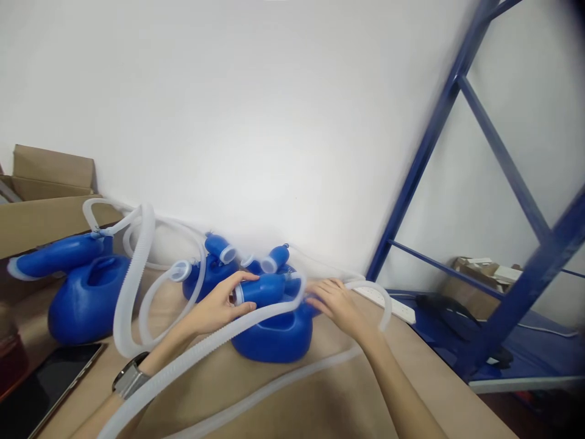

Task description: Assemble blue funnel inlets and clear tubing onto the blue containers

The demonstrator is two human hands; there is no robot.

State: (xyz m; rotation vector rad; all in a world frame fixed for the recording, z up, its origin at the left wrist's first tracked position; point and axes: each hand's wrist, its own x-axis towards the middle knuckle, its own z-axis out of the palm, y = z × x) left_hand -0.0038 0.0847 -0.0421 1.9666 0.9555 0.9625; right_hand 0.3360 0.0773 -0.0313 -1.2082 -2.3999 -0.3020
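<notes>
A blue plastic urinal bottle [273,338] with a carry handle rests in front of me on the brown surface. My left hand [223,303] is closed around the white-rimmed end of its blue funnel [267,289], thumb on the near side and fingers on the far side. Around the bottle's right end, by the neck, my right hand [336,302] has its fingers bent; its fingertips are partly hidden. From the neck a ribbed white hose [205,350] loops over the bottle and runs down across my left forearm.
More blue urinal bottles [86,305] with hoses stand to the left and behind. A phone [48,384] lies at the left front, near a cardboard box [50,216]. To the right are a white power strip [388,305] and a blue metal rack [423,152]; a white wall closes the back.
</notes>
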